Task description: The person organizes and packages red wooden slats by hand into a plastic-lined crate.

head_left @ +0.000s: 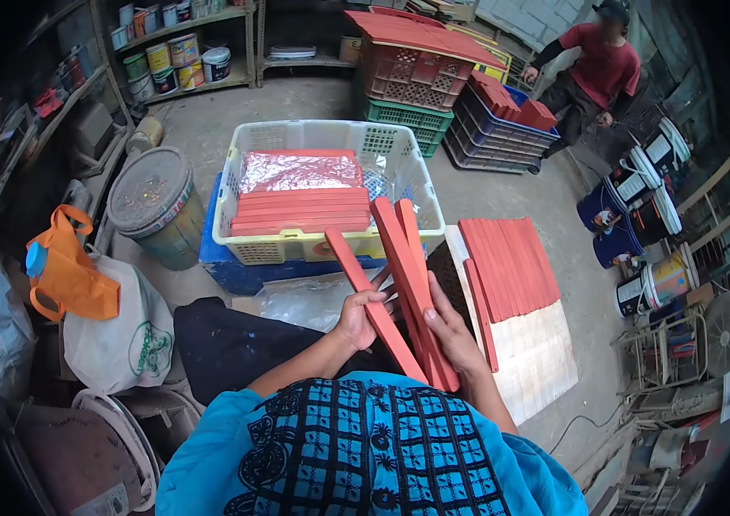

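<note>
My left hand (360, 320) is closed round one red-painted wooden slat (372, 301), which slants up toward the basket. In my right hand (453, 331) are several more red slats (412, 292), fanned apart at their far ends. Both hands are close together in front of my chest, and some fingers are hidden behind the slats. Just beyond them stands a pale plastic basket (249, 251) with red slats (300, 211) stacked inside, part of them under clear plastic wrap. To the right, a row of red slats (509, 268) lies on a light wooden board (532, 361).
A lidded drum (154, 206) and a white sack (115, 335) with an orange jug (77, 271) stand left. Stacked crates (416, 77) hold red pieces at the back. A person (599, 64) stands at back right, near paint buckets (640, 185).
</note>
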`<state>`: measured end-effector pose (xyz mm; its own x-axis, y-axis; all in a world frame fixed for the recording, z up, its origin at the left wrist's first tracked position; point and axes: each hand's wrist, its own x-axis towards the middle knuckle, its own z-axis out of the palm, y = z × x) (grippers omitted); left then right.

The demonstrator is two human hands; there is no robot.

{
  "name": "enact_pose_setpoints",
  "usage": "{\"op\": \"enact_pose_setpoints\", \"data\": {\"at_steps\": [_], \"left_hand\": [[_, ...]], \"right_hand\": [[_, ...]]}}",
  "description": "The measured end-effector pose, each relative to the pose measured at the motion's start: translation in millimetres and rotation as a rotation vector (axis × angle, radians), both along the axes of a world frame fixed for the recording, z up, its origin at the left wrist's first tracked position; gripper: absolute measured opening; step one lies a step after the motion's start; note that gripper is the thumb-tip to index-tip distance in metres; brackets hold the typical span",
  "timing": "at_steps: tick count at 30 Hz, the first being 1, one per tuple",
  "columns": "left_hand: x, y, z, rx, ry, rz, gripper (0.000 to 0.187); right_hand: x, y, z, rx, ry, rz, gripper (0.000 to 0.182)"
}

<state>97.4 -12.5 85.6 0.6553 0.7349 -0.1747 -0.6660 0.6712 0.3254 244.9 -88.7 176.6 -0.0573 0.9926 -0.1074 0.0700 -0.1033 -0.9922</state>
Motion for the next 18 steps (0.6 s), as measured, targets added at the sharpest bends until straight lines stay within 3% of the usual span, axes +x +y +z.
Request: {"op": "enact_pose_setpoints", "data": {"at_steps": [3, 6, 11, 14, 15, 18], "left_hand": [[1, 4, -9, 0.079, 0.123, -0.056, 0.057], [5, 1, -5, 0.061, -0.163, 0.008, 0.051], [-3, -1, 6, -0.038, -0.205, 0.007, 0.076], [-1, -3, -2, -0.059, -0.239, 0.001, 0.069], [3, -2, -4, -0.097, -0.188, 0.11, 0.067], [7, -2, -7, -0.087, -0.088, 0.173, 0.063]], "right_hand": [[2, -1, 9, 0.02, -0.109, 0.106, 0.063], [-9, -1, -5, 0.07, -0.22, 0.166, 0.062], [-25, -4, 1, -0.191, -0.227, 0.199, 0.066], [-28, -6, -10, -0.066, -0.604, 0.231, 0.069], [-31, -7, -21, 0.061, -0.669, 0.179, 0.072], [-40, -11, -31, 0.157, -0.433, 0.086, 0.074]]}}
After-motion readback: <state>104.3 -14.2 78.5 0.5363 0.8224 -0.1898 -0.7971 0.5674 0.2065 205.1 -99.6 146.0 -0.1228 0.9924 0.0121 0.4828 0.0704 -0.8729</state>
